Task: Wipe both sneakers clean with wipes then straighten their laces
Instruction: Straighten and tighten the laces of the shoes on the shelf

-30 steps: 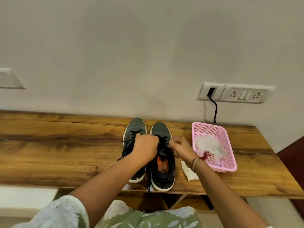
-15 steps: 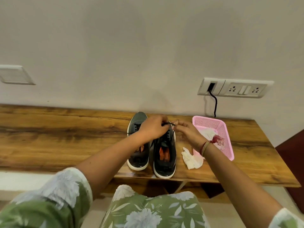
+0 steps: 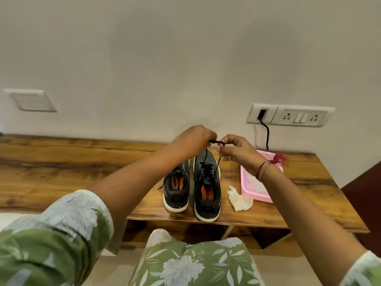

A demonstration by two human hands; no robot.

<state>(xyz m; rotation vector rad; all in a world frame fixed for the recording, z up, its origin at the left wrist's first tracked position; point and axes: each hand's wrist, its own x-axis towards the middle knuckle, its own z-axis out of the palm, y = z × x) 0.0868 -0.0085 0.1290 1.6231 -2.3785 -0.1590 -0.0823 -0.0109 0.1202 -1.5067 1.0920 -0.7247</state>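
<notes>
Your left hand (image 3: pixel 193 141) pinches one end of the black lace (image 3: pixel 217 143), lifted above the left sneaker (image 3: pixel 176 193) and right sneaker (image 3: pixel 207 199), which stand side by side on the worktop (image 3: pixel 61 168). Your right hand (image 3: pixel 237 151) pinches the other end, so both strands rise taut from the right sneaker, probably to even them. A crumpled wipe (image 3: pixel 239 198) lies against the pink basket (image 3: pixel 256 198), suggesting wiping is finished.
</notes>
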